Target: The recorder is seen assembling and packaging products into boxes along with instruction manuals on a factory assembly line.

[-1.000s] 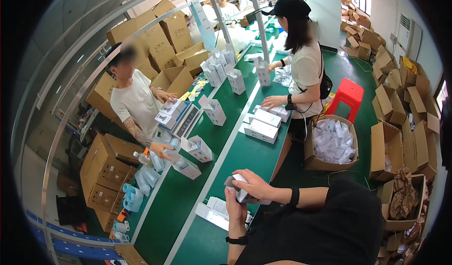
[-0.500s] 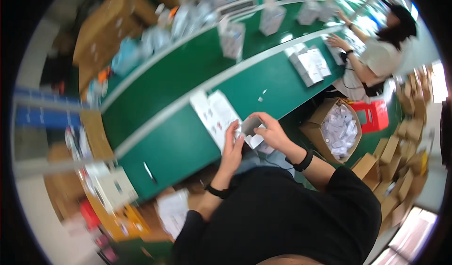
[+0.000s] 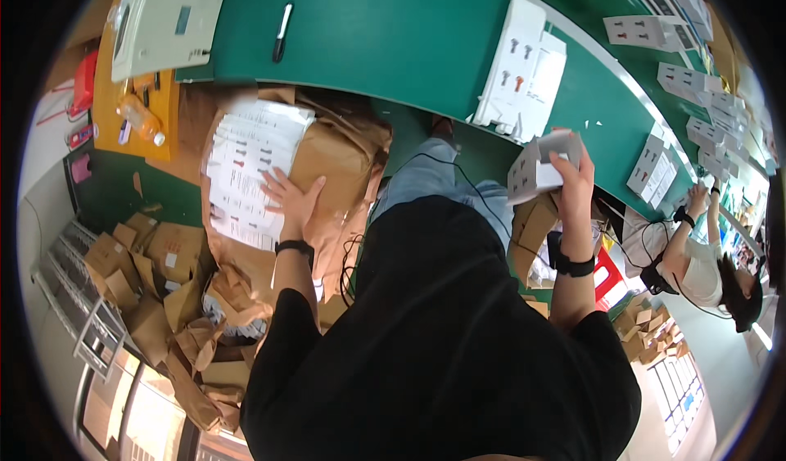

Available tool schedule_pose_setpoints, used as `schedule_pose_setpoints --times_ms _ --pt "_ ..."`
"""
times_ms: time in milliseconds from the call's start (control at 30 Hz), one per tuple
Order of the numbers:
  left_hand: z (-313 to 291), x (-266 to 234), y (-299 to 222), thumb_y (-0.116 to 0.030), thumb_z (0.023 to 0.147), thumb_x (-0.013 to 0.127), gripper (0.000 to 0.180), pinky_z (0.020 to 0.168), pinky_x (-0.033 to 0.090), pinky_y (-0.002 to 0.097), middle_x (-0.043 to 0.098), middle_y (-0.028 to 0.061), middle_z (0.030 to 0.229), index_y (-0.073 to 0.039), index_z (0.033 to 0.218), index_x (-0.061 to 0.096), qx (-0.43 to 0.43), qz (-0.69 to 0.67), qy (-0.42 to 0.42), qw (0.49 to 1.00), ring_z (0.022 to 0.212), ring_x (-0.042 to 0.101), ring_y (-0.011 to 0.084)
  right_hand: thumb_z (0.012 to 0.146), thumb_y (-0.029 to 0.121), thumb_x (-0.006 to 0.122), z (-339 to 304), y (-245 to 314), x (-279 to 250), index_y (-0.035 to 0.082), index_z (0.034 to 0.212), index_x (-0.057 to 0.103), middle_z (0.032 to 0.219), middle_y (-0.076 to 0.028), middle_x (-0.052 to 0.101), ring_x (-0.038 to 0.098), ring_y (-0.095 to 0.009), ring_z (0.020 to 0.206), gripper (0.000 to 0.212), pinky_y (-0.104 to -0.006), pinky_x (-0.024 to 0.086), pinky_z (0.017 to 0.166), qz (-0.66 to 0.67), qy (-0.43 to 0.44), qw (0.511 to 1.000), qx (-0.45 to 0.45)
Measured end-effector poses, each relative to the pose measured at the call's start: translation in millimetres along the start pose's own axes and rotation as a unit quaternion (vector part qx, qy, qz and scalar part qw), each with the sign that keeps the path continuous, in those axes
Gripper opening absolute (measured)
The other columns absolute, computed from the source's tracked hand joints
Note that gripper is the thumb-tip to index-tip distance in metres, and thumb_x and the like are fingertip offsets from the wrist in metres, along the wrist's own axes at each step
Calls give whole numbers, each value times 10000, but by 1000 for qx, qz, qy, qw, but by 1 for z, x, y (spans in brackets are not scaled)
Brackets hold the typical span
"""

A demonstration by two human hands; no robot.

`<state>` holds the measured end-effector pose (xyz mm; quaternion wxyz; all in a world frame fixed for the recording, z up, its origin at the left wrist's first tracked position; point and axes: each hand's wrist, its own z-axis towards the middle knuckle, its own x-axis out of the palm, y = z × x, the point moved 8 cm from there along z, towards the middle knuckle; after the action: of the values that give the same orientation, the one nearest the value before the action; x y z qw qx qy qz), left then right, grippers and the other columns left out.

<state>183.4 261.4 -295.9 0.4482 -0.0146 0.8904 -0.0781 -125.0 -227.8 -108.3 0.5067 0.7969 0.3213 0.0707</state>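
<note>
My left hand (image 3: 292,203) lies with spread fingers on the right edge of a stack of flat white printed cartons (image 3: 237,162), which rests on brown wrapping paper (image 3: 340,154) to the left. In my right hand (image 3: 575,181) is a small white printed box (image 3: 532,170), its top open and grey inside. The thumb reaches over the box's near flap, and the other fingers are mostly behind it. On the green table (image 3: 393,35) ahead lies another pile of flat printed cartons (image 3: 521,76), just beyond the held box.
A black-and-white marker (image 3: 282,33) lies on the table near a beige machine (image 3: 168,27). A plastic bottle (image 3: 141,121) sits on the yellow surface at left. Empty brown cartons (image 3: 168,273) pile up at lower left. At far right a co-worker (image 3: 708,273) works beside standing white boxes (image 3: 643,31).
My view has swung toward the left. My left hand has let go of the small box and moved onto the carton stack. The box stays in my right hand.
</note>
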Motion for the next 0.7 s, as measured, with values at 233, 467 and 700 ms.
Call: schedule_pose_setpoints --times_ms 233,467,700 --pt "21 12 26 -812 759 683 1346 1105 -112 783 -190 176 1713 -88 1662 -6 16 -27 -25 999 1538 -244 456 895 100 614 -13 8 66 -1 1295 621 1122 -71 671 613 -165 1052 412 -281 451 943 -19 88 996 -26" --pt "18 20 17 -841 770 644 1326 1086 -131 791 -185 170 1716 -104 1665 0 34 -28 -46 998 1538 -245 458 939 98 599 -70 -5 55 -9 1303 622 1127 -59 675 597 -131 1042 380 -282 453 940 17 38 999 -21" --pt "23 9 8 -892 757 586 1348 1080 -106 810 -187 196 1709 -80 1663 5 63 -22 -66 996 1538 -237 465 983 205 571 -136 -47 21 -28 1357 580 1179 -81 656 615 -157 1072 441 -290 451 969 227 -26 973 -29"
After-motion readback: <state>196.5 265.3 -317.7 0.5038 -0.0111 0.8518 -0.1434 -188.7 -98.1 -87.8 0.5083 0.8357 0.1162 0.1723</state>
